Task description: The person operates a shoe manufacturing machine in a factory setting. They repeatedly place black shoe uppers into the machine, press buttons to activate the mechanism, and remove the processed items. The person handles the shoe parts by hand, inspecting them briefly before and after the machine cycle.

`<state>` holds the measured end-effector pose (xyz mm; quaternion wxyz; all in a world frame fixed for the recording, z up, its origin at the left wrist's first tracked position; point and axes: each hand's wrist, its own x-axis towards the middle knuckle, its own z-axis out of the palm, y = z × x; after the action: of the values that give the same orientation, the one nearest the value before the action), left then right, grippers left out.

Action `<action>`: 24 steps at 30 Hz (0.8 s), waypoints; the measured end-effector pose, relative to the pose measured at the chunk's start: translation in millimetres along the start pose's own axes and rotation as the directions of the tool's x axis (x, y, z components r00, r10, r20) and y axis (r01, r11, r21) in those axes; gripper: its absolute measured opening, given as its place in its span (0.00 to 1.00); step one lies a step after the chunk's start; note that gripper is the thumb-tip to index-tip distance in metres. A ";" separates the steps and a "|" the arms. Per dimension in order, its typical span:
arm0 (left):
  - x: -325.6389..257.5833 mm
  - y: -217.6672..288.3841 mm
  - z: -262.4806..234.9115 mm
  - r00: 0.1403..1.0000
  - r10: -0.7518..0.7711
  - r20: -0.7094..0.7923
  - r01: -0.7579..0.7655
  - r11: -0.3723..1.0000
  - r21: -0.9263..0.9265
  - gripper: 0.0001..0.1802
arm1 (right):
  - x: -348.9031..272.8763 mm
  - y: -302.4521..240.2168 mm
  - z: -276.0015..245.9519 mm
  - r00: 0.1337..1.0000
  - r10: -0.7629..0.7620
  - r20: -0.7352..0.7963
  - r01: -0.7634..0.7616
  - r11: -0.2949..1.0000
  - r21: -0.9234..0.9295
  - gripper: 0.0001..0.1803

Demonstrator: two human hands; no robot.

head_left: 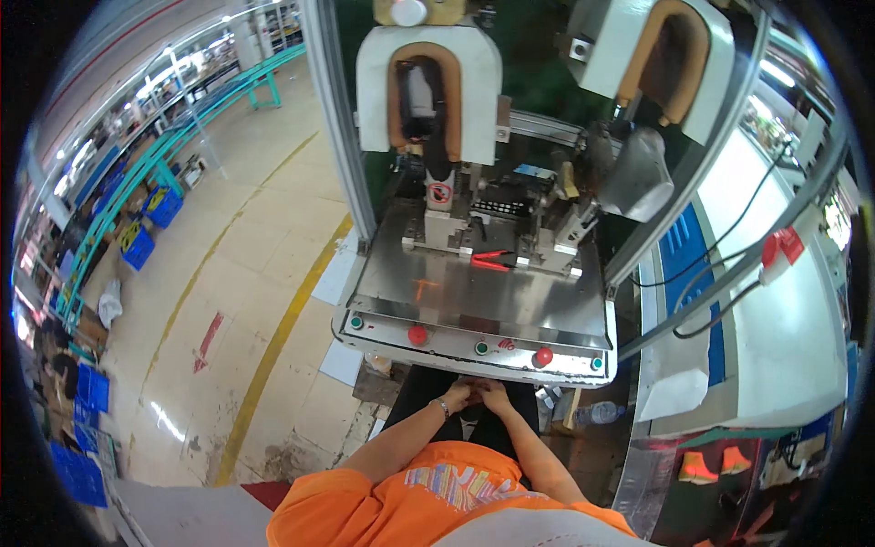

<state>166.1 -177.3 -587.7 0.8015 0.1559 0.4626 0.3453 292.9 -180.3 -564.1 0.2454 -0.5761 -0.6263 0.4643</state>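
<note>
Filling the upper middle of the frame, the machine [447, 230] stands just beyond the hands, its metal surface [387, 264] framed by upright posts [339, 128]. Blue crates [92, 387] sit at the lower left, contents too small to tell; two blue bins [138, 250] farther up hold yellow items. The left hand [460, 395] and right hand [493, 396] meet at lower centre, fingers curled; whether either grip encloses anything, I cannot tell. The control panel [448, 349] stands between them and a red-handled tool [490, 261]. A clear bottle [602, 413] lies right of the hands.
</note>
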 end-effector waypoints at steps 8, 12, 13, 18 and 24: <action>-9.8 10.3 8.0 0.998 -0.013 0.056 0.013 1.000 0.010 0.11 | 6.1 17.5 3.6 1.000 -0.003 -0.002 0.003 0.995 -0.099 0.14; -4.9 8.4 7.3 0.999 -0.049 0.024 0.048 0.998 0.047 0.11 | 6.4 20.8 3.4 0.997 0.036 0.066 -0.038 0.999 0.021 0.15; -3.6 8.0 9.3 0.998 -0.056 -0.004 0.056 0.997 0.043 0.10 | 6.1 22.3 3.0 0.994 0.067 0.081 -0.074 0.994 0.080 0.15; 20.7 -6.4 -16.5 0.994 -0.059 0.093 0.052 0.996 0.076 0.09 | 2.2 3.6 0.4 0.997 0.030 0.075 -0.022 0.994 -0.108 0.16; -3.0 13.8 9.9 0.993 -0.113 0.024 0.111 0.992 0.060 0.10 | -0.6 2.1 -0.3 0.997 0.079 0.004 -0.079 0.994 0.071 0.19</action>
<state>167.8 -168.9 -572.8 0.8209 0.1579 0.4698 0.2837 294.3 -180.9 -565.7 0.2470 -0.5910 -0.5864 0.4958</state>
